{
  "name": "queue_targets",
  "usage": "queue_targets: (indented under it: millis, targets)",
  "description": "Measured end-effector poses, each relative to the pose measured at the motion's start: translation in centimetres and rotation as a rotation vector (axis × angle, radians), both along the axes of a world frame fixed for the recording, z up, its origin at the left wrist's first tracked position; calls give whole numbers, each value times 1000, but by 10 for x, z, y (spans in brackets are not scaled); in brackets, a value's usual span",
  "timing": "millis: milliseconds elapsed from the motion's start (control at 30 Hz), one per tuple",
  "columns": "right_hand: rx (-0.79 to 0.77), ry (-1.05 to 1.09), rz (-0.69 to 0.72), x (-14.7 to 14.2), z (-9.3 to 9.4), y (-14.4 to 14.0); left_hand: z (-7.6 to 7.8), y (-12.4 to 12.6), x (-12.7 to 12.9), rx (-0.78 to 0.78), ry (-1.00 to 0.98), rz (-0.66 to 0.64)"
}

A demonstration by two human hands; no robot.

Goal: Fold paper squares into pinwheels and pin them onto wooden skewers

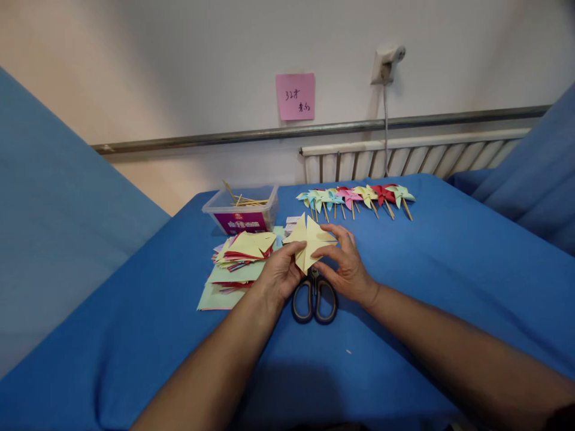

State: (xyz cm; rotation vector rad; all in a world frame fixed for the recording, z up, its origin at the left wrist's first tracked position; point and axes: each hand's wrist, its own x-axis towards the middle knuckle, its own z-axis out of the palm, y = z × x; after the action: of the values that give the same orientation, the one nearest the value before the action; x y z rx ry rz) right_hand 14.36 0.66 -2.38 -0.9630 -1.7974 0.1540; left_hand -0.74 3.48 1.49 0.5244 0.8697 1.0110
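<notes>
Tabletop (449, 281) draped in bright blue cloth, running back to a pale wall. On the wall behind the tabletop: a pink sticky note (295, 96) with handwriting, a metal rail (224, 137) below it, a white radiator (404, 157) to the right of the note, a wall plug (386, 63) with a hanging cord. Blue fabric panels rising at both sides.

Toward the far end of the tabletop, a clear plastic tub (241, 212) with a purple label, holding thin wooden sticks. Right of the tub, a row of finished paper pinwheels (354, 197) on sticks, in blue, yellow, pink, red and green. In front of the tub, a loose pile of coloured paper squares (236, 263). Black-handled scissors (314, 296) lying near the pile.

Just above the scissors, a pale yellow paper piece (309, 239), cut and folded into pointed flaps, pinwheel-like, held up off the cloth. Left hand (281, 275) pinching its lower left edge, grip closed on the paper; right hand (348, 263) pinching its right side, fingers curled around a flap.
</notes>
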Motion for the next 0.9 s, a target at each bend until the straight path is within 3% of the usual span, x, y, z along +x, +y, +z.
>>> queue_targets:
  millis: [267, 700, 900]
  targets:
    - [-27, 92, -45, 4, 0, 5, -5, -8, 9, 124, 99, 42]
    - [-135, 235, -119, 4, -5, 13, -5, -10, 12, 131, 193, 2]
    - [-141, 203, -136, 4, -8, 15, -6, -12, 13, 125, 199, 1]
